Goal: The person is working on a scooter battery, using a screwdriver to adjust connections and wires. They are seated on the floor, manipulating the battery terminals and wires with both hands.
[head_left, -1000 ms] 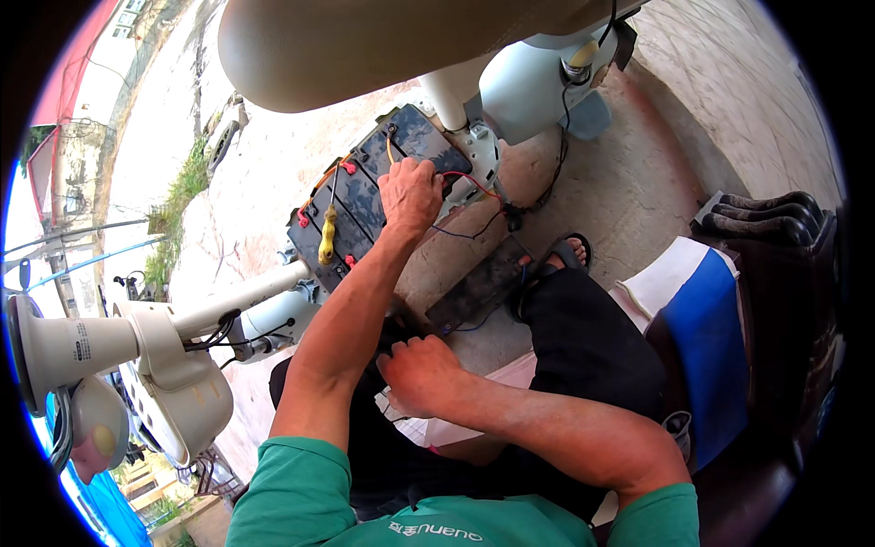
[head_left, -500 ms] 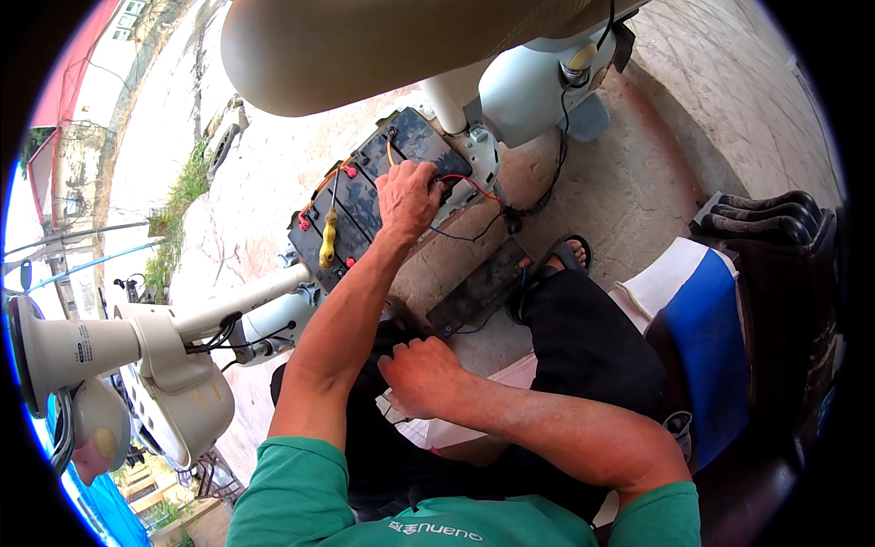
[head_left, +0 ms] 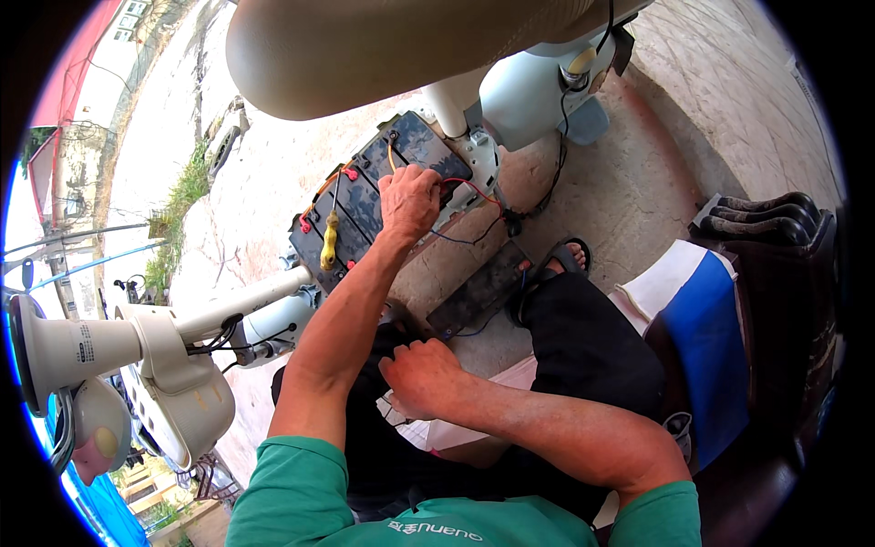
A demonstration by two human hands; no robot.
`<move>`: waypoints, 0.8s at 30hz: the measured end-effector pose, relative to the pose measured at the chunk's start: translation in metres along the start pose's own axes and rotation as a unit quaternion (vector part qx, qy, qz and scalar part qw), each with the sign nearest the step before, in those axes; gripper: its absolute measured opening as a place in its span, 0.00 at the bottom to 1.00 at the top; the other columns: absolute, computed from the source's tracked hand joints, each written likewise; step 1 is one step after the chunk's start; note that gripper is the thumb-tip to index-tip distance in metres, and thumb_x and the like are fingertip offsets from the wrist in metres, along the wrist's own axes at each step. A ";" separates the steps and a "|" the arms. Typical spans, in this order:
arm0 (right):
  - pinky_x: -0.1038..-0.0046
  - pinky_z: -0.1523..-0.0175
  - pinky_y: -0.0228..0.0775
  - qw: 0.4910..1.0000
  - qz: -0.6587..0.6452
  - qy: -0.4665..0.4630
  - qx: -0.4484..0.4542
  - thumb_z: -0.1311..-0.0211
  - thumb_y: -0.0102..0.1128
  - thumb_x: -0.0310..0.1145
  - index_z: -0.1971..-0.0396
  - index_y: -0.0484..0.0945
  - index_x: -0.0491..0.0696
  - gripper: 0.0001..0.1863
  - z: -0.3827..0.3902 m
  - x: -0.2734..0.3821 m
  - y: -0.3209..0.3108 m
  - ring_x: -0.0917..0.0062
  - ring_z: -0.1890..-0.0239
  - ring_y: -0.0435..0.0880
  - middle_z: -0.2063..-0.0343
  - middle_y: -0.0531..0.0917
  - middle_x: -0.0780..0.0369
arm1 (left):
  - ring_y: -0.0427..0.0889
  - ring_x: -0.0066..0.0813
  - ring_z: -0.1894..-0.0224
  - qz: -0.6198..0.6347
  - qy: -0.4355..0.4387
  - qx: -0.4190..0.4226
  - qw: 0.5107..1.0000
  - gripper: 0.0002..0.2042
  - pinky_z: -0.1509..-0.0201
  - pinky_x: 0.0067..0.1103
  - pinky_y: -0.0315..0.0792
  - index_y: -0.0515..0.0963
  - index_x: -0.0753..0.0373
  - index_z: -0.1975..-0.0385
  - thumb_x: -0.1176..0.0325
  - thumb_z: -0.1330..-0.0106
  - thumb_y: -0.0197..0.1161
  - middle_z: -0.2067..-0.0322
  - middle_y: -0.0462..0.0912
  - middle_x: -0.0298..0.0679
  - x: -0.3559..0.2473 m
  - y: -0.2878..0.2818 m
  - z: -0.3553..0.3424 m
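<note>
Hardly anything has moved beyond a slight shift of view: the left hand (head_left: 409, 202) is still bent over the batteries (head_left: 361, 202), at the left end of the red wire (head_left: 473, 186), so work seems to continue there. Its fingertips are hidden; their grip cannot be told. Left of it lies the screwdriver (head_left: 329, 241). Nearer, the right hand (head_left: 425, 378) curls, contents unseen.

Here's my left forearm (head_left: 355, 310), stretched far out ahead, back of the left hand (head_left: 408, 202) uppermost, fingers bent downward and bunched close, tips hidden from me. And my right forearm (head_left: 556, 419) cuts across leftward from a bent elbow (head_left: 652, 460), right hand (head_left: 424, 378) nearer me, knuckles up, curled inward.
</note>
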State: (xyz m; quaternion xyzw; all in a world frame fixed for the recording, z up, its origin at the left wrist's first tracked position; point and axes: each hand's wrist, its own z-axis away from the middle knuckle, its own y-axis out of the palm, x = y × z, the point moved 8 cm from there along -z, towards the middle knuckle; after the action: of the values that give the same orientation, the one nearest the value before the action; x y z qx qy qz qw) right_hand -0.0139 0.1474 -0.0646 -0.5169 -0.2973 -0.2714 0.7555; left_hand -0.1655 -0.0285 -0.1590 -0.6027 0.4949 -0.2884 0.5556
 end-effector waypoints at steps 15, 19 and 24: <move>0.61 0.51 0.80 1.000 0.000 0.006 0.010 0.43 0.65 0.38 0.59 0.85 0.47 0.14 0.000 -0.002 0.000 0.62 0.55 0.89 0.59 0.88 0.55 | 0.81 0.41 0.56 -0.006 -0.031 0.022 0.999 0.08 0.49 0.39 0.66 0.83 0.57 0.66 0.59 0.35 0.66 0.66 0.83 0.38 0.000 0.005 -0.001; 0.60 0.51 0.80 1.000 0.002 0.007 0.012 0.43 0.64 0.38 0.59 0.85 0.47 0.14 -0.001 -0.002 0.000 0.62 0.54 0.89 0.59 0.88 0.54 | 0.82 0.42 0.58 -0.021 -0.046 0.026 0.998 0.09 0.51 0.39 0.66 0.81 0.57 0.69 0.59 0.35 0.67 0.69 0.82 0.39 -0.002 0.003 -0.003; 0.60 0.50 0.79 1.000 -0.001 0.008 0.017 0.42 0.64 0.38 0.58 0.85 0.48 0.14 0.000 -0.002 -0.001 0.62 0.53 0.88 0.58 0.88 0.54 | 0.82 0.43 0.57 -0.008 -0.063 0.050 0.997 0.10 0.50 0.39 0.66 0.81 0.58 0.69 0.58 0.35 0.67 0.67 0.83 0.40 0.001 0.005 -0.005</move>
State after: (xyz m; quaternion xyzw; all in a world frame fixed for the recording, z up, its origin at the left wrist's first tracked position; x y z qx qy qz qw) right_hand -0.0160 0.1474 -0.0649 -0.5019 -0.2963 -0.2709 0.7661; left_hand -0.1706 -0.0304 -0.1625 -0.5950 0.4390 -0.2785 0.6130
